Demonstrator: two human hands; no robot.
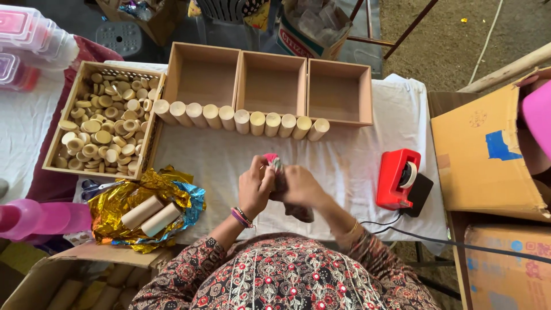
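Note:
My left hand and my right hand are pressed together over the white tablecloth, both closed on a small cylinder wrapped in pink and shiny foil. Only the cylinder's top end shows between my fingers. Beyond my hands a row of several plain wooden cylinders stands along the front of three open wooden boxes.
A wooden tray of round wooden discs sits at the left. Crumpled gold and blue foil holds two cylinders, with scissors beside it. A red tape dispenser stands at the right, next to cardboard boxes.

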